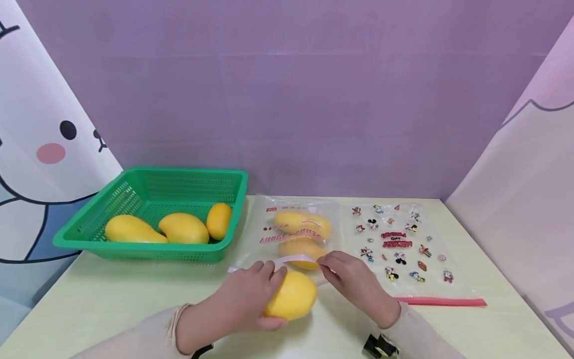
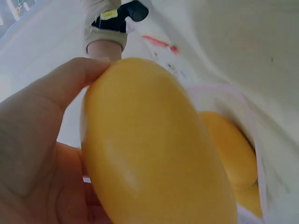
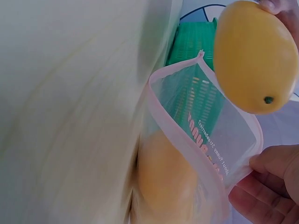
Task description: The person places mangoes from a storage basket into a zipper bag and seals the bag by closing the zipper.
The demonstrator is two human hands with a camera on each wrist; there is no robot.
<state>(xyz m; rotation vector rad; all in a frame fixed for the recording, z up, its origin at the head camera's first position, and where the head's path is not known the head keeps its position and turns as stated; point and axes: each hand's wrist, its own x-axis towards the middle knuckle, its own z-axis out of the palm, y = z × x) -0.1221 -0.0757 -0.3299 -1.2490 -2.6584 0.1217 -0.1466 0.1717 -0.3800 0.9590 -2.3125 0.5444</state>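
Note:
My left hand (image 1: 246,296) grips a yellow mango (image 1: 293,296) just in front of the mouth of a clear zip bag (image 1: 251,239). Thumb and fingers wrap the fruit's side, as the left wrist view shows of the same mango (image 2: 149,140). The bag's pink-white rim (image 3: 161,109) stands apart in the right wrist view, its mouth open. Pinching that rim at the right is my right hand (image 1: 356,284). Two mangoes lie inside the bag, one (image 1: 302,224) behind the other (image 1: 300,249). In the right wrist view the held mango (image 3: 254,56) hangs outside the bag, beside its opening.
A green basket (image 1: 157,253) holding three mangoes (image 1: 184,228) stands at the left. On the right lies a flat clear bag (image 1: 376,239) with cartoon prints and a red zip strip (image 1: 441,301). A purple backdrop (image 1: 296,99) rises behind the table (image 1: 179,284).

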